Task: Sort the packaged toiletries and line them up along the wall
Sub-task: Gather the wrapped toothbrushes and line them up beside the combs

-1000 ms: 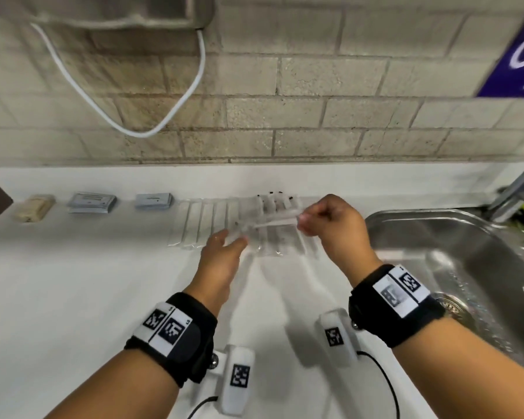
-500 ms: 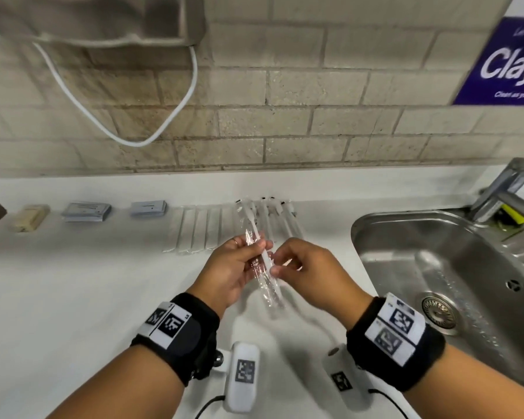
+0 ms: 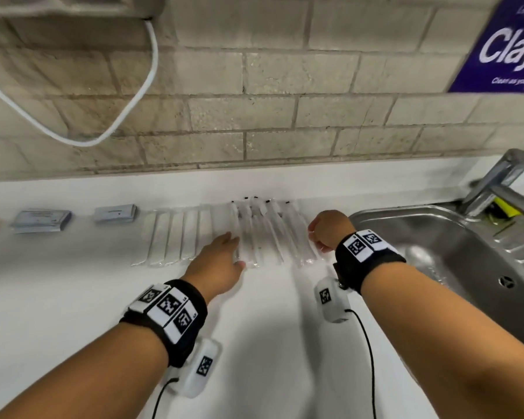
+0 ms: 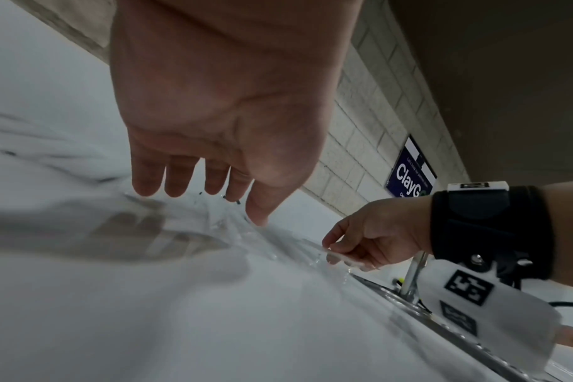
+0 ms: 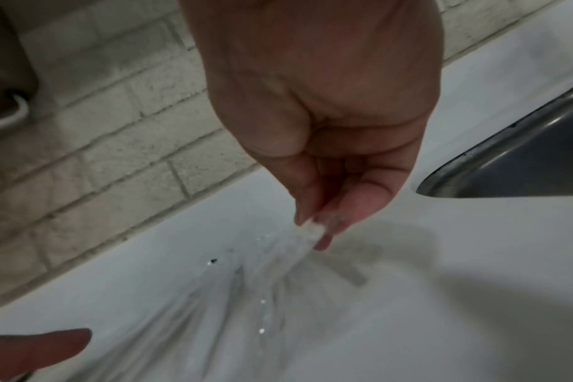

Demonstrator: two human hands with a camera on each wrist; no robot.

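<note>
From the head view, a white worktop point(image 3: 73, 297) runs across the middle of the frame under a pale brick wall point(image 3: 254, 116). Along its far edge lie, from the left, two grey packets point(image 3: 41, 220), a set of white wrapped sticks point(image 3: 176, 237), then clear wrapped toothbrushes point(image 3: 270, 234) at centre, side by side with their black-tipped ends toward the wall. The left hand point(image 3: 220, 260) lies flat at the left edge of the toothbrushes, fingers straight and together. The right hand point(image 3: 327, 229) is at their right edge, fingers curled under. A steel sink point(image 3: 436, 237) fills the right of the frame, its tap point(image 3: 496, 182) at upper right, a purple sign point(image 3: 502, 46) on the wall above. A white cable point(image 3: 127, 116) loops down at upper left.

From the left wrist, the left hand point(image 4: 219, 116) hangs over the worktop, fingers point(image 4: 180, 178) straight and slightly spread, tips just above the blurred wrappers point(image 4: 213, 219). At right the right hand point(image 4: 373, 232) pinches a clear wrapper edge.

From the right wrist, the right hand point(image 5: 324, 129) fills the upper centre, thumb and fingers point(image 5: 354, 206) pinched on the end of a clear wrapper point(image 5: 308, 232). More wrappers fan out below, blurred. The sink rim point(image 5: 507, 160) cuts in at right, and a left fingertip point(image 5: 49, 346) shows at lower left.
</note>
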